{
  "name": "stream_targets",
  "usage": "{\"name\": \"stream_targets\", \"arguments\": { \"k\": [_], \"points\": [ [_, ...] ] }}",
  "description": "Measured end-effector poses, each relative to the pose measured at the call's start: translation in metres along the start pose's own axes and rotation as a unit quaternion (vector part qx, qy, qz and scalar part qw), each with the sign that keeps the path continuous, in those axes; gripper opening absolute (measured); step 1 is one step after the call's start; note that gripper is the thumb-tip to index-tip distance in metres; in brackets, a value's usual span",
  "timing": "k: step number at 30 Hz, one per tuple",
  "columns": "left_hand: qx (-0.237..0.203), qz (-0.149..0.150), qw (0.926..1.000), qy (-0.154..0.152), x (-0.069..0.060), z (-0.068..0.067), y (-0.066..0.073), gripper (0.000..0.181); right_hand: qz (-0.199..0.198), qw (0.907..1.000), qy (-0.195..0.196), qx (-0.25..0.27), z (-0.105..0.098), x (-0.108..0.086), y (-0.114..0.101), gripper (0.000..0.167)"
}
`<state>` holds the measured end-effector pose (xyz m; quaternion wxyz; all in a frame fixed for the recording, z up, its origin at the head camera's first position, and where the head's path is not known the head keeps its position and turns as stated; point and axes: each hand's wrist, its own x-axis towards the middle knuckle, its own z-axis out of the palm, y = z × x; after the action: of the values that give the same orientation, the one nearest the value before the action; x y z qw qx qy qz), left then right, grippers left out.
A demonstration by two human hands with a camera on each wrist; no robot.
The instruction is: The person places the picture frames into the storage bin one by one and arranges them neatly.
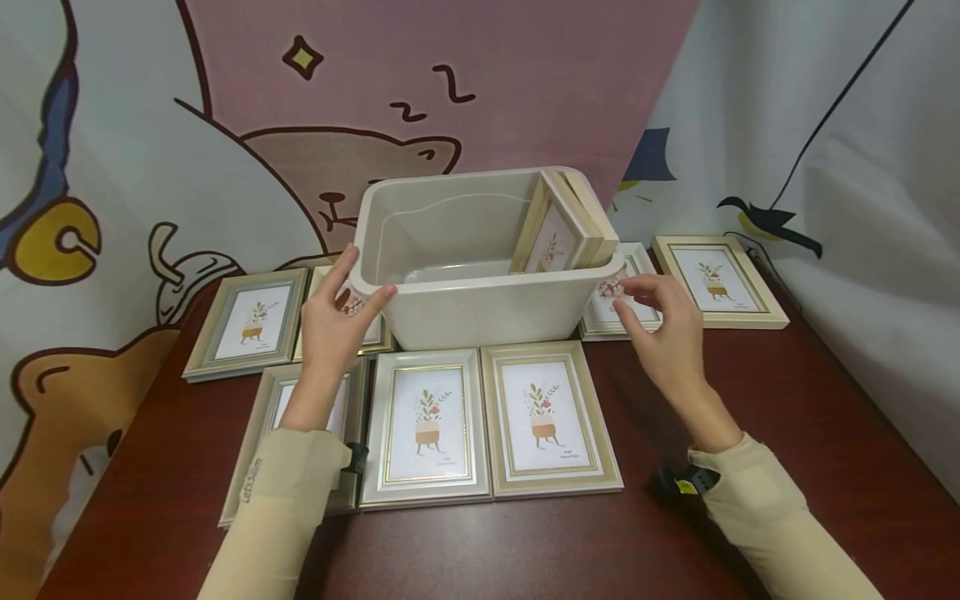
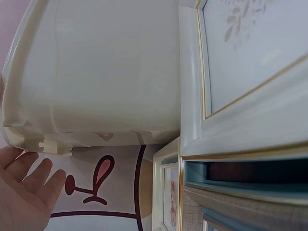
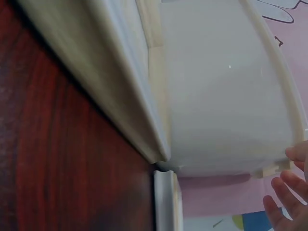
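Note:
A cream plastic bin (image 1: 487,312) stands at the back of the table, behind the front picture frames. Inside its right end, picture frames (image 1: 558,237) lean upright against the wall. My left hand (image 1: 333,325) is at the bin's left front corner, thumb and fingers spread along the rim; in the left wrist view its fingers (image 2: 45,178) extend beside the rim's underside. At the opposite corner, my right hand (image 1: 667,329) has its thumb apart from its bent fingers. The right wrist view puts a fingertip near the rim, contact unclear, with the other fingers spread.
Silver (image 1: 426,429) and beige (image 1: 553,421) picture frames lie flat in front of the bin. Others lie left (image 1: 251,325), right (image 1: 720,279), and partly under my left forearm. Behind the dark red table (image 1: 540,550) hangs a cartoon-printed cloth (image 1: 525,92).

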<state>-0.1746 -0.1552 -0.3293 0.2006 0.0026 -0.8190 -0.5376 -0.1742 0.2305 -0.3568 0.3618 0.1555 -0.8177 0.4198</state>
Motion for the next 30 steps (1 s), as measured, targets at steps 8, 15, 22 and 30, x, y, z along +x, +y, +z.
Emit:
{"name": "stream_targets", "arguments": {
  "k": [8, 15, 22, 30],
  "points": [
    [0.006, 0.007, 1.0, 0.001, 0.0, 0.0, 0.001, 0.071, 0.034, 0.9978, -0.054, -0.021, 0.001, -0.008, 0.012, 0.027],
    [0.006, 0.007, 1.0, -0.001, 0.0, 0.0, 0.0, 0.071, 0.061, 0.9922, -0.104, -0.032, 0.002, -0.014, 0.017, 0.029],
    [-0.001, 0.003, 1.0, -0.002, -0.001, 0.0, 0.0, 0.071, 0.097, 0.983, -0.154, -0.021, 0.003, -0.016, 0.021, 0.03],
    [-0.001, -0.001, 1.0, -0.002, -0.001, -0.001, 0.0, 0.071, 0.132, 0.9662, -0.221, -0.019, 0.006, -0.018, 0.024, 0.031]
  ]
}}
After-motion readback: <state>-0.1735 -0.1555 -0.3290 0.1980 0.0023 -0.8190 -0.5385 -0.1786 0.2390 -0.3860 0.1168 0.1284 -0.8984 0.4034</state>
